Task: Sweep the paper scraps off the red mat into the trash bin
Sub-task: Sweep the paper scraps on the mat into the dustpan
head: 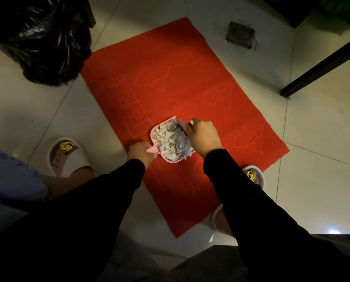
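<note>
The left hand (141, 152) grips the dustpan (171, 139) handle, holding it flat on the mat (153, 82) near its near edge. The right hand (202, 135) grasps the brush (182, 125), pinning the scraps (173, 140) inside, ready for the bin (48, 43).

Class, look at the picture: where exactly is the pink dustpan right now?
In the head view, the pink dustpan sits on the red mat, near its lower middle, heaped with paper scraps, between the left hand on its handle and the right hand.

Matt red mat (170, 82) of embossed cloth lies on smooth, faintly glossy floor tiles (316, 139). Pink plastic dustpan (152, 133) holds paper scraps (173, 140). Glossy, crinkled black plastic trash bag (48, 41), upper left.
</note>
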Tool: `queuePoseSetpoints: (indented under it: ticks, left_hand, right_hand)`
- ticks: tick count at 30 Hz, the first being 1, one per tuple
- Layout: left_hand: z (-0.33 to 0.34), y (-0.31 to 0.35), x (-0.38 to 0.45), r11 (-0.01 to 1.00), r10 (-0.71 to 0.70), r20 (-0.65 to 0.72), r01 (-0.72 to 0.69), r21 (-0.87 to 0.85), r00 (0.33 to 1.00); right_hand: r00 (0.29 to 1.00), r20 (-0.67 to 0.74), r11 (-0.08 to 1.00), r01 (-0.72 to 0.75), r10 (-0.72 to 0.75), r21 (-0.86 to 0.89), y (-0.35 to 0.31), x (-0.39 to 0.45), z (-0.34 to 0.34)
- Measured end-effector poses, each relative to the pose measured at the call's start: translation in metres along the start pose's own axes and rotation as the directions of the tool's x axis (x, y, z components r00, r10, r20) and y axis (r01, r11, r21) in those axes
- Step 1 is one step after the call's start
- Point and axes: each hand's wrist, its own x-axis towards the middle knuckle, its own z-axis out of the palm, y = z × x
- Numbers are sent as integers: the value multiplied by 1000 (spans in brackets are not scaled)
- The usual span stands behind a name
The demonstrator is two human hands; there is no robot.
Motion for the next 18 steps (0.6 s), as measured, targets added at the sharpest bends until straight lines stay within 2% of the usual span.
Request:
queuePoseSetpoints:
  ticks: [6, 18]
  left_hand:
    - [0, -1, 0, 1000, 4, -1, -4, -6, 1000]
    - [-1, 0, 0, 1000, -5, 5, 5, -29, 1000]
  right_hand:
    - [1000, -10, 1000, 18, -18, 9, -8, -2, -5]
    - [988, -141, 994, -53, 66, 98, 10, 10, -16]
